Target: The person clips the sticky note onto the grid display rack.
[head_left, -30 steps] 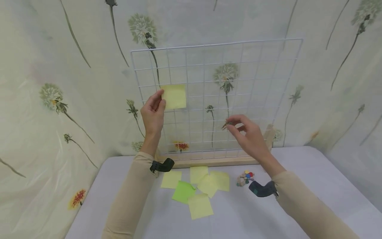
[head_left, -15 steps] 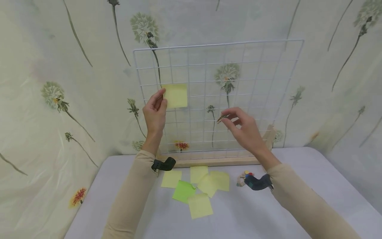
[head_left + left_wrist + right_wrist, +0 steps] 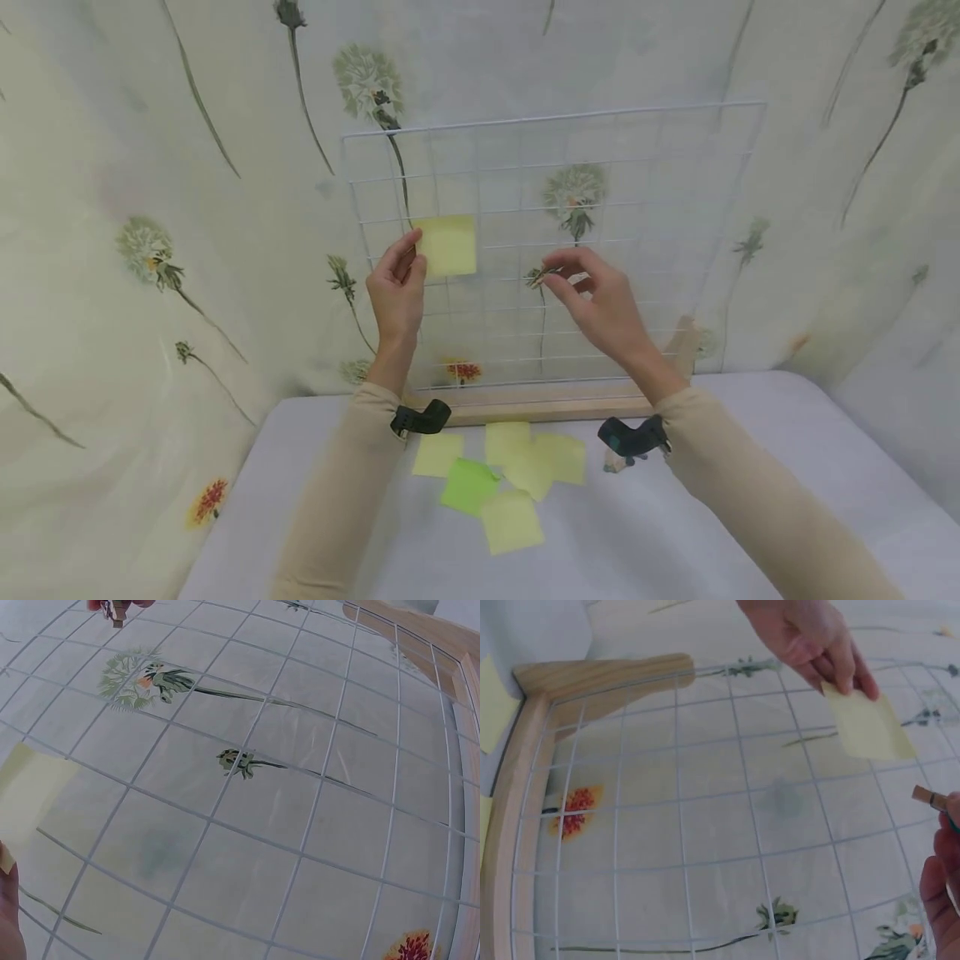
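Observation:
My left hand (image 3: 397, 292) pinches the left edge of a square yellow sticky note (image 3: 450, 244), its thumb in front. The note lies flat over the left part of a white wire grid panel (image 3: 555, 120) that stands upright. My right hand (image 3: 600, 304) is raised before the middle of the grid, to the right of the note. Between its thumb and fingertips it pinches a small wooden clothespin (image 3: 928, 796), whose tip points left toward the note in the head view. Part of the clothespin is hidden by the fingers.
A wooden base (image 3: 555, 410) carries the grid at the table's back. On the white table (image 3: 600, 533) lie several yellow notes (image 3: 512, 522) and one green note (image 3: 470, 486). A small pile of clothespins (image 3: 621, 461) is partly covered by the right wrist's camera.
My right hand has moved up and left with the clothespin, closer to the yellow note. The left hand keeps the note at the same place on the grid; the head view has shifted slightly.

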A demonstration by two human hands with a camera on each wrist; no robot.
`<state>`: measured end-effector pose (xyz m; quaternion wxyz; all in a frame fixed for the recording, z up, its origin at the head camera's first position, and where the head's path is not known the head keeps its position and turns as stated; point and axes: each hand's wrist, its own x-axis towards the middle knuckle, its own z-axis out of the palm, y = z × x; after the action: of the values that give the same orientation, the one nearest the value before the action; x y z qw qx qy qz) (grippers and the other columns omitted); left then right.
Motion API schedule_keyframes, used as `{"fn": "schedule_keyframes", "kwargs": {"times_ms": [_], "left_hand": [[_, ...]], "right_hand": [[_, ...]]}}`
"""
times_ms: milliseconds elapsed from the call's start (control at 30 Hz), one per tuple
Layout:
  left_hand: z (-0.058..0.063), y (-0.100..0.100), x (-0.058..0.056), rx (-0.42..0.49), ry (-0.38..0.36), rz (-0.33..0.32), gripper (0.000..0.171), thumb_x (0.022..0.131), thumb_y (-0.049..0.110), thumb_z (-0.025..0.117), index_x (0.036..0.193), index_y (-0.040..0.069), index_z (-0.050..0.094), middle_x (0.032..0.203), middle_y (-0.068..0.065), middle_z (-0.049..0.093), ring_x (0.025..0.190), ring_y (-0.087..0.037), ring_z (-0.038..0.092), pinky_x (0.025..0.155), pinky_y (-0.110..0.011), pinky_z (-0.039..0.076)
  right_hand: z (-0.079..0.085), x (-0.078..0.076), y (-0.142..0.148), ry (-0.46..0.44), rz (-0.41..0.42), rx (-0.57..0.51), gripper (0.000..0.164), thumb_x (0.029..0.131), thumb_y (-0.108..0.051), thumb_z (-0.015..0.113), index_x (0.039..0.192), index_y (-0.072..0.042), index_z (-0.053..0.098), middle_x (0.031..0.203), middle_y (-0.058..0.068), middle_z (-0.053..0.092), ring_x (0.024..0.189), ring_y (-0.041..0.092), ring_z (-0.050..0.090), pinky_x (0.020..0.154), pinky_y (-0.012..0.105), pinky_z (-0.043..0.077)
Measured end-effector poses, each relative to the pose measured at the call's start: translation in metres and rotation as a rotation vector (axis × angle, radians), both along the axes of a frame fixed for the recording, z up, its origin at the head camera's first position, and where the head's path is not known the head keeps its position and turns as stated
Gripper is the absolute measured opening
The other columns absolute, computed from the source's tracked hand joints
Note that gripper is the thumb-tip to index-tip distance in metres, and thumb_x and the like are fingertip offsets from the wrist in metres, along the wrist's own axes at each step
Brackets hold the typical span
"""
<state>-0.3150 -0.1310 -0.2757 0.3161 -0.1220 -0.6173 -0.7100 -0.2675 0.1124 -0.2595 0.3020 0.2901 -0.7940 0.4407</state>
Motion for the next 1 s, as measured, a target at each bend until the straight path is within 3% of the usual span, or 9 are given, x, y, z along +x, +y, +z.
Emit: {"fn": "schedule_keyframes", "kwargs": {"times_ms": [133,467,700,833,1000], "left_hand": [[-0.006,0.004,-0.006,0.009,0.017,-0.002,0.031,0.090,0.003,0.060,0.121,0.009,0.064,0.126,-0.006,0.063,0.112,-0.015,0.062,0.090,-0.021,0.050],[-0.006,0.003,-0.008,-0.013,0.045,0.018,0.030,0.090,0.002,0.060,0.118,0.011,0.065,0.124,-0.003,0.064,0.108,-0.014,0.064,0.090,-0.023,0.051],[-0.007,0.002,-0.007,-0.015,0.028,0.023,0.031,0.090,0.004,0.061,0.119,0.011,0.065,0.124,-0.003,0.063,0.108,-0.014,0.064,0.089,-0.022,0.051],[-0.005,0.000,-0.005,-0.015,0.029,0.024,0.031,0.090,0.003,0.060,0.120,0.010,0.064,0.125,-0.005,0.063,0.110,-0.017,0.063,0.089,-0.020,0.051],[0.004,0.001,0.010,-0.026,0.038,0.003,0.032,0.090,-0.001,0.058,0.122,0.001,0.061,0.127,-0.013,0.061,0.113,-0.024,0.062,0.091,-0.022,0.050]], "right_hand": [[0.010,0.010,-0.005,-0.004,-0.002,0.019,0.022,0.089,-0.001,0.061,0.110,0.003,0.060,0.103,0.016,0.065,0.089,0.018,0.057,0.070,0.017,0.045],[0.018,0.006,-0.014,-0.007,0.012,-0.034,0.021,0.088,-0.001,0.062,0.108,0.004,0.060,0.102,0.017,0.065,0.087,0.016,0.056,0.070,0.017,0.045],[0.002,-0.022,-0.013,-0.011,0.009,-0.046,0.022,0.088,-0.007,0.064,0.110,-0.004,0.061,0.104,0.010,0.065,0.088,0.015,0.057,0.069,0.017,0.045],[0.001,-0.030,-0.017,0.001,0.009,-0.018,0.022,0.089,-0.016,0.065,0.110,-0.010,0.062,0.104,0.003,0.066,0.087,0.010,0.058,0.069,0.018,0.047],[0.006,-0.033,-0.024,0.036,0.016,0.001,0.021,0.089,-0.017,0.065,0.108,-0.010,0.062,0.104,0.002,0.065,0.088,0.010,0.058,0.069,0.020,0.047]]}}
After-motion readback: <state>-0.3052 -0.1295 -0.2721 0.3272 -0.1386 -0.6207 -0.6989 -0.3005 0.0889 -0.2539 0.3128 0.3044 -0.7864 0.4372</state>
